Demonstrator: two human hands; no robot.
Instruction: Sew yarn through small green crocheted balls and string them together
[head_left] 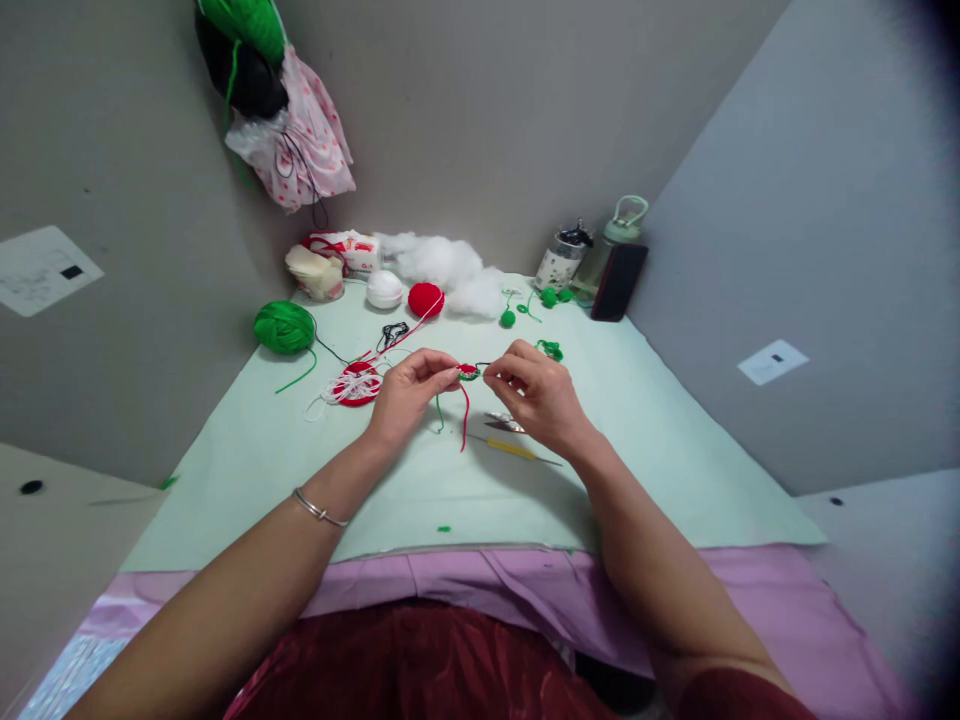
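Dark-red clothing (405, 665) lies nearest the camera. Left hand (409, 390): fingertips pinch the left end of a small red-and-green piece (468, 372), which sits between the two hands, its longer visible axis crosswise. Right hand (538, 395): fingertips meet just right of the piece, on a thin dark item (482, 363) too small to identify. Nearer than the hands, a yellow-handled tool (511, 448) rests on the table (675, 450); beyond, a red ball (425, 299).

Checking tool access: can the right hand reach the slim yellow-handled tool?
Likely yes: the tool lies nearby, nothing visible on top, though the right hand works at the red-and-green yarn piece.
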